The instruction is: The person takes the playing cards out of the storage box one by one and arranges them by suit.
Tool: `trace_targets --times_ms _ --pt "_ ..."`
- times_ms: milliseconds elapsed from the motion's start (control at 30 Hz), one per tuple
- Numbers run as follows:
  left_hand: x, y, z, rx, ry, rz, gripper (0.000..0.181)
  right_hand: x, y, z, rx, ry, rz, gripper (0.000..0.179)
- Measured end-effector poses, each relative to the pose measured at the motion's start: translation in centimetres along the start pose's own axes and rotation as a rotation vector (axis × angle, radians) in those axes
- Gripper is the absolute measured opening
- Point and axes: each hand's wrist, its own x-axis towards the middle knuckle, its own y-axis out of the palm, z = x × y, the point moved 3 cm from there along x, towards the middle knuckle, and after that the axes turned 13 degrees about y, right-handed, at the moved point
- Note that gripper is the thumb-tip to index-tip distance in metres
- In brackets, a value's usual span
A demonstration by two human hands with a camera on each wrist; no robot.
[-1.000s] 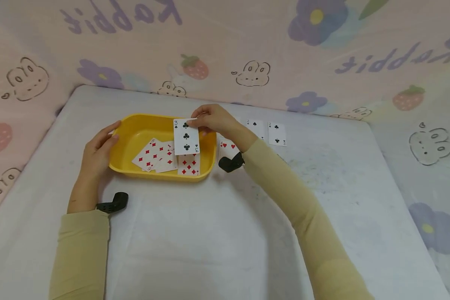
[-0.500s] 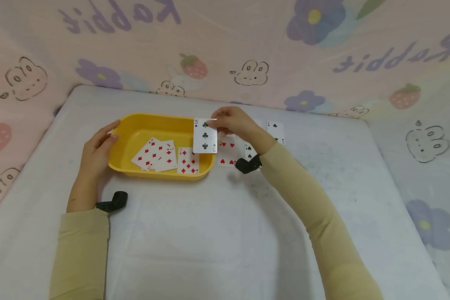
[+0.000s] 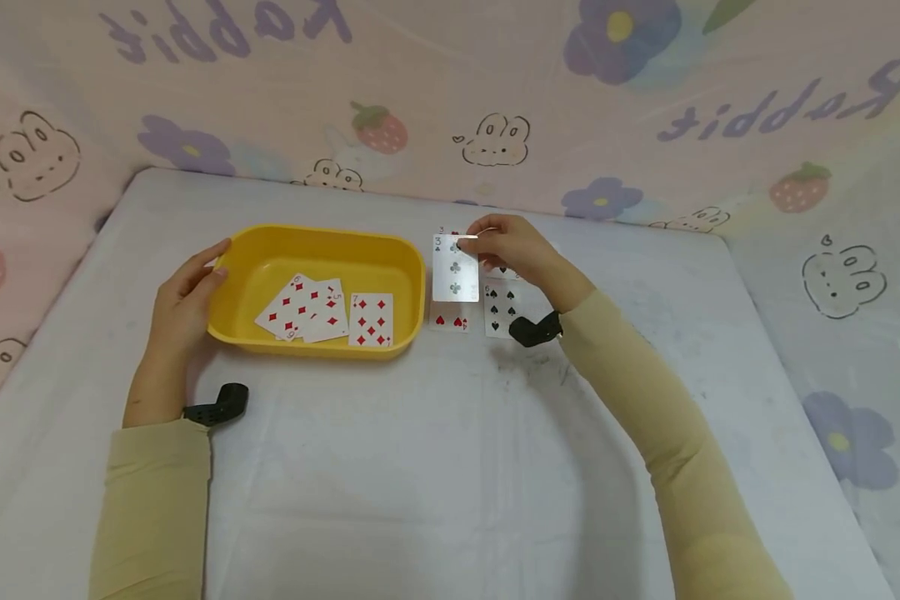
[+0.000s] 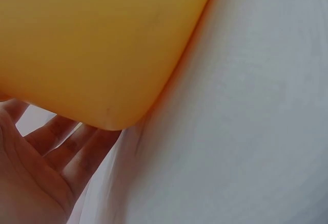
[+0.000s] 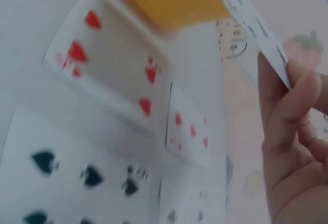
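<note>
Yellow, round-cornered tub against its extended fingers, the left hand rests; the right hand, raised, pinches a white three-of-clubs playing card.

Soft, rather dim light lay over the counter in the head view, where a broad, soft-edged shadow spread beside the right sleeve. Glare on the three of clubs washed its pips to grey. The left wrist view was dim, the yellow tub dulled to amber and the surface beside it smeary. Haze paled the right wrist view, blurring the heart card and spade card.
</note>
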Motion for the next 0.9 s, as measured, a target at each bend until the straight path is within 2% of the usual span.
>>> trace_targets --times_ms 233,333,533,900 --pt "0.0 0.0 0.1 0.010 0.007 0.005 0.041 0.0 -2.0 -2.5 0.106 0.052 -0.091 0.025" --pt "0.0 0.0 0.0 -0.001 0.004 0.001 0.041 0.0 -2.7 -3.4 0.112 0.063 -0.126 0.027" --pt "-0.2 0.1 -0.1 0.000 -0.044 0.000 0.041 -0.3 -3.8 -5.1 0.117 0.079 -0.159 0.031" --pt "-0.2 0.2 -0.2 -0.003 -0.064 -0.006 0.040 -0.3 -5.8 -8.4 0.123 0.098 -0.203 0.034"
